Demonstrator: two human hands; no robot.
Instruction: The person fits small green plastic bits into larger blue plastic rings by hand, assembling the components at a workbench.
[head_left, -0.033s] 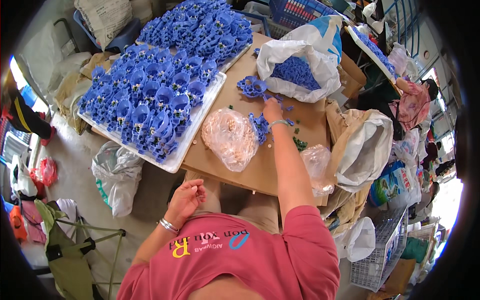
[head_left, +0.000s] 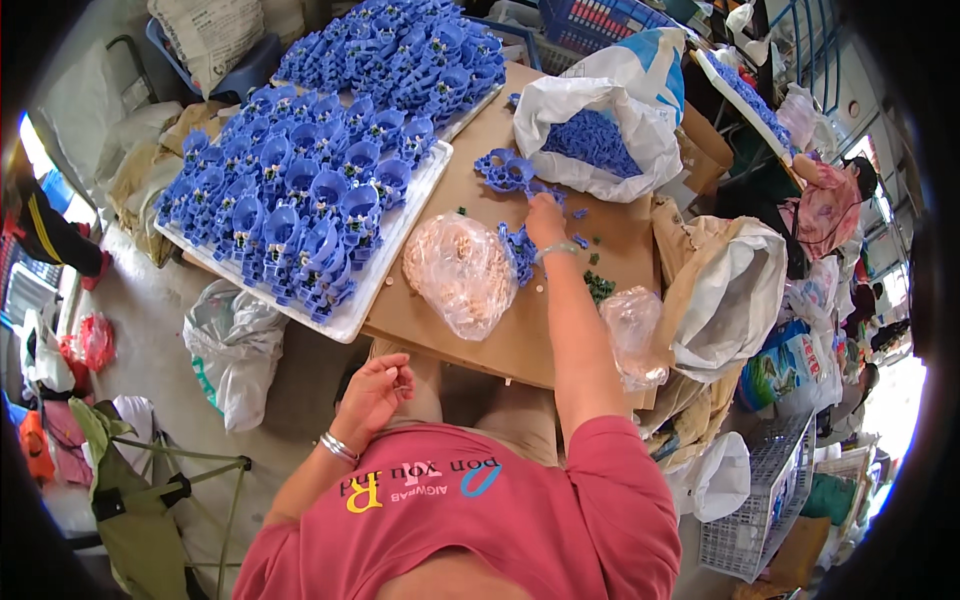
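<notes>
My right arm reaches over the brown tabletop (head_left: 490, 355). My right hand (head_left: 545, 222) has its fingers bunched at a small blue plastic piece (head_left: 541, 189); the fingertips partly hide it. Just left of them lies a blue ring-shaped plastic part (head_left: 503, 171), and another blue part (head_left: 519, 254) sits against a clear bag of small peach-coloured pieces (head_left: 462, 275). Near my lap, off the table's front edge, my left hand (head_left: 374, 396) is held loosely curled with its fingers a little apart. I see nothing in it.
A white tray (head_left: 372, 300) at left bears rows of blue parts, with another heap (head_left: 400, 55) behind. An open white sack of blue pieces (head_left: 630, 185) stands at the far right, near green bits (head_left: 600, 288) and a small clear bag (head_left: 634, 335). Another person (head_left: 825, 200) sits at right.
</notes>
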